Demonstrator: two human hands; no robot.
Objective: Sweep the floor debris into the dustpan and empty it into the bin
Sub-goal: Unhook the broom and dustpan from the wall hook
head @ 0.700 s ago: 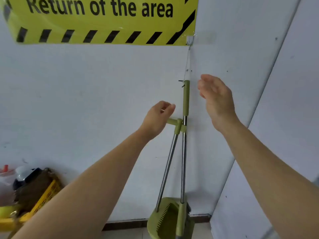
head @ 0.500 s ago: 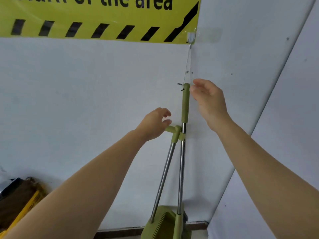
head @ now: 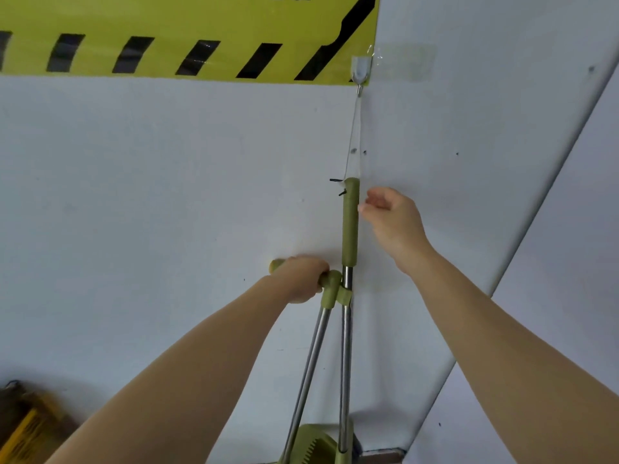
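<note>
1. Two tools hang together against the white wall (head: 167, 195): a broom (head: 350, 222) with a green grip on a steel pole, and a dustpan (head: 310, 445) whose own steel pole leans up to a green handle (head: 330, 286) clipped to the broom pole.
2. We see only the top of the dustpan; the bottom edge of the view cuts it off, and the broom head is out of sight.
3. We can barely make out a thin clear loop (head: 353, 135) running from the top of the broom grip up to a small hook (head: 361, 72) on the wall; two short black ends stick out beside the grip's top.
4. Our left hand (head: 303, 279) is closed around the dustpan handle, hiding most of it; only its tip shows past the knuckles.
5. Our right hand (head: 392, 219) is loosely open just beside the broom grip, fingertips at its edge; we cannot tell whether they touch.
6. At the top, the yellow sign (head: 187, 35) is cropped so its lettering is nearly gone, and a yellow crate (head: 26, 433) at lower left is only partly visible.
7. Half a second ago our left hand was open beside the handle; now it grips it. Our right hand sat near the top of the grip and is now lower along it. The view has tilted down on the wall, the sign's words have slipped out, and the crate corner shows more.
</note>
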